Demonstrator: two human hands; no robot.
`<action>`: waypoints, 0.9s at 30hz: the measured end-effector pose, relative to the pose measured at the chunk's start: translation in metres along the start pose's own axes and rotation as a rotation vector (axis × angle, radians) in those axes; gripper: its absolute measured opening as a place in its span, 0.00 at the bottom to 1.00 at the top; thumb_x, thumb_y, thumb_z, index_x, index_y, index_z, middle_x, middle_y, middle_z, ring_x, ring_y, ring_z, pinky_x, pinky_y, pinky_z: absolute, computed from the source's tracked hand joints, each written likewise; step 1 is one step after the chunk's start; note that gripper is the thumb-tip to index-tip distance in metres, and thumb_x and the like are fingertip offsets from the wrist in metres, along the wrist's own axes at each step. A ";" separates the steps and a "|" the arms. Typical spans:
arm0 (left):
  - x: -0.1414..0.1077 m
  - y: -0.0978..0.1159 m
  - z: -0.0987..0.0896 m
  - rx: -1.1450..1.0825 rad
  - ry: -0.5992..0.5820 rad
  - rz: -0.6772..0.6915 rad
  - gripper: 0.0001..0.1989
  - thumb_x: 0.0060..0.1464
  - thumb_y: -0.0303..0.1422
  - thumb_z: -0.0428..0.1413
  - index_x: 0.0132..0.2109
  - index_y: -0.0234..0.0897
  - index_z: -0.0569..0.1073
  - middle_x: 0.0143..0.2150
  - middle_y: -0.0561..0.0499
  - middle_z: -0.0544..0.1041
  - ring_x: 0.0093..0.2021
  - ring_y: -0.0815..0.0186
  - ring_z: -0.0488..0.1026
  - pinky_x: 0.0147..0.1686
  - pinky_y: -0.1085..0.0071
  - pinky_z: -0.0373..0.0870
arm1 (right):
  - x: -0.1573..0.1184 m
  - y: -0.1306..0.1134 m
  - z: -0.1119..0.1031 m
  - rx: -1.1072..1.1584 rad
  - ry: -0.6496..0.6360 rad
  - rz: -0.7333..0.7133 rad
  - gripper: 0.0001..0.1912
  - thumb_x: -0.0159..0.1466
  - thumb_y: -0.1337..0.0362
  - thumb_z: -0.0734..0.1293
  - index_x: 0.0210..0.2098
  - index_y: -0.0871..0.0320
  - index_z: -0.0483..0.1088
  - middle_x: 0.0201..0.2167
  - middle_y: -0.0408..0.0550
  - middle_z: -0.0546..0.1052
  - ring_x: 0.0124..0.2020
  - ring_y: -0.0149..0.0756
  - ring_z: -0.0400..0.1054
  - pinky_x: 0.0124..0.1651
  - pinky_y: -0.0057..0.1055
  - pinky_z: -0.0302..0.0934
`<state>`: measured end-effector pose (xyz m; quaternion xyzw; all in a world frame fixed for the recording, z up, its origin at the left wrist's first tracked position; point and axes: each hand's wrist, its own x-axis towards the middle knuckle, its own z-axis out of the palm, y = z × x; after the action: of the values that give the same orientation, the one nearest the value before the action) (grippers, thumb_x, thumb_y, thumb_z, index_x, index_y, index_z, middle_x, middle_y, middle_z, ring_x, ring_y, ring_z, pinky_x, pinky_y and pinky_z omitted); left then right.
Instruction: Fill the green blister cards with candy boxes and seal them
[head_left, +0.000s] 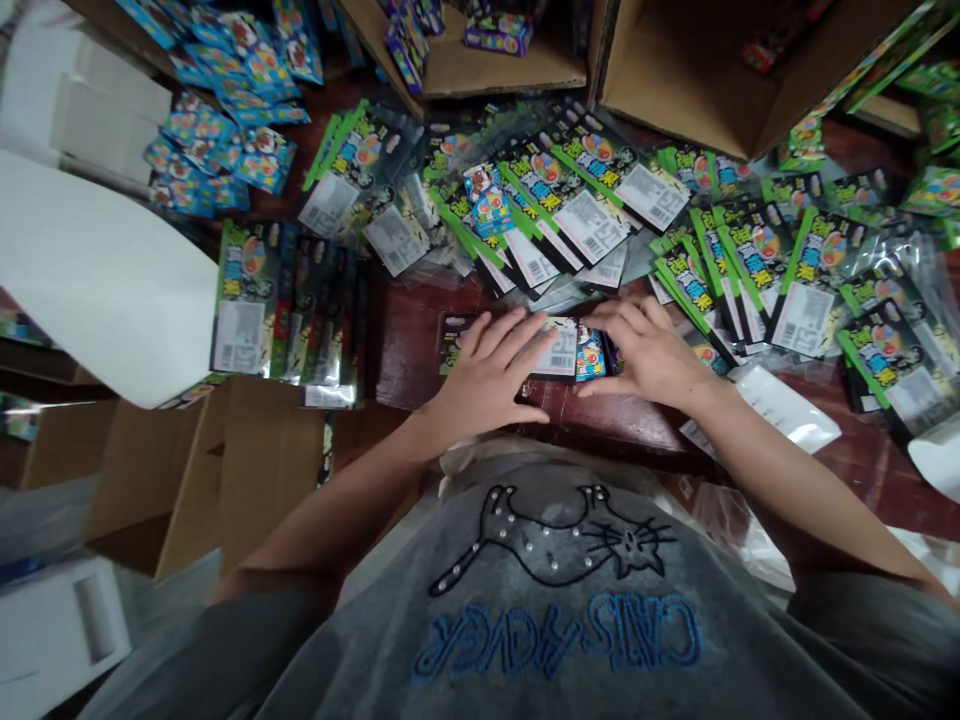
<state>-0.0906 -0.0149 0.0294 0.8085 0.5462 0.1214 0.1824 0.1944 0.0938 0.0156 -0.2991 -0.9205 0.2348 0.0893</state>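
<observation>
A black pouch (556,350) with a white label lies sideways on the dark red table before me. My left hand (491,375) rests flat on its left part, fingers stretched and thumb apart. At the pouch's right end is a small blue candy box (590,355) with cartoon print. My right hand (645,355) curves around this box, fingers on the far side and thumb on the near side. Something purple shows under the right palm, mostly hidden. Whether the box is partly inside the pouch, I cannot tell.
Black-and-green pouches (592,220) spread across the back and right. Another small blue box (489,200) lies on them. Stacked pouches (247,300) and piled blue packets (217,150) are at left. Cardboard boxes (510,78) stand behind. A white sheet (784,410) lies at right.
</observation>
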 end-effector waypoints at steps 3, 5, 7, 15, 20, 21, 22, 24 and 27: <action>0.015 0.001 0.002 0.054 -0.070 0.041 0.40 0.58 0.41 0.70 0.73 0.40 0.68 0.78 0.38 0.63 0.74 0.39 0.62 0.73 0.43 0.55 | -0.010 0.002 -0.001 -0.053 -0.084 0.019 0.66 0.57 0.23 0.68 0.78 0.63 0.55 0.75 0.70 0.64 0.73 0.71 0.58 0.73 0.68 0.55; 0.018 0.000 0.003 0.082 -0.067 0.025 0.36 0.59 0.39 0.69 0.72 0.42 0.70 0.78 0.38 0.63 0.71 0.38 0.64 0.68 0.43 0.61 | -0.021 0.009 -0.008 -0.080 -0.129 0.001 0.65 0.61 0.30 0.72 0.81 0.63 0.46 0.80 0.69 0.54 0.79 0.72 0.48 0.77 0.71 0.46; 0.017 0.000 0.004 0.087 -0.068 0.020 0.36 0.58 0.41 0.70 0.70 0.44 0.72 0.75 0.39 0.67 0.68 0.38 0.66 0.64 0.44 0.63 | -0.030 0.017 -0.015 -0.078 -0.148 -0.019 0.55 0.67 0.44 0.71 0.82 0.61 0.45 0.80 0.67 0.55 0.80 0.68 0.48 0.79 0.70 0.42; 0.016 0.019 0.023 -0.003 0.024 -0.028 0.48 0.52 0.41 0.74 0.74 0.37 0.62 0.68 0.36 0.71 0.65 0.43 0.70 0.65 0.48 0.65 | -0.029 0.018 -0.011 0.011 -0.041 -0.043 0.38 0.66 0.51 0.73 0.70 0.62 0.66 0.60 0.64 0.77 0.63 0.63 0.70 0.75 0.72 0.48; 0.019 0.028 0.025 -0.093 0.011 0.035 0.49 0.53 0.40 0.73 0.75 0.42 0.60 0.69 0.39 0.70 0.66 0.46 0.70 0.67 0.49 0.65 | -0.036 0.024 -0.023 0.081 -0.030 -0.099 0.39 0.64 0.49 0.75 0.68 0.58 0.66 0.67 0.65 0.71 0.68 0.66 0.66 0.74 0.76 0.46; 0.021 0.030 0.024 -0.097 0.011 0.034 0.49 0.53 0.40 0.73 0.75 0.42 0.59 0.69 0.39 0.69 0.66 0.46 0.70 0.67 0.49 0.65 | -0.037 0.027 -0.027 0.101 -0.027 -0.117 0.38 0.64 0.48 0.75 0.69 0.56 0.66 0.68 0.63 0.72 0.68 0.65 0.66 0.75 0.75 0.46; 0.023 0.032 0.024 -0.097 0.015 0.028 0.50 0.53 0.40 0.74 0.75 0.42 0.59 0.69 0.39 0.69 0.66 0.45 0.70 0.67 0.49 0.65 | -0.038 0.029 -0.030 0.117 -0.008 -0.119 0.38 0.65 0.47 0.75 0.69 0.55 0.65 0.66 0.62 0.73 0.68 0.63 0.67 0.74 0.73 0.49; 0.026 0.036 0.025 -0.085 0.022 0.016 0.51 0.52 0.40 0.74 0.76 0.41 0.59 0.69 0.38 0.69 0.67 0.44 0.70 0.66 0.48 0.65 | -0.041 0.030 -0.033 0.116 0.077 -0.083 0.40 0.65 0.44 0.75 0.69 0.57 0.65 0.63 0.63 0.75 0.66 0.62 0.69 0.72 0.68 0.57; 0.031 0.038 0.027 -0.060 0.003 0.025 0.50 0.54 0.40 0.73 0.76 0.42 0.59 0.69 0.38 0.70 0.67 0.44 0.70 0.65 0.48 0.66 | -0.049 0.027 -0.030 0.069 0.142 -0.060 0.42 0.67 0.41 0.74 0.69 0.60 0.65 0.62 0.67 0.75 0.65 0.63 0.69 0.66 0.64 0.65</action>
<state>-0.0366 -0.0032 0.0210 0.8093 0.5324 0.1410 0.2042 0.2570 0.0949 0.0279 -0.2843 -0.9118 0.2416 0.1715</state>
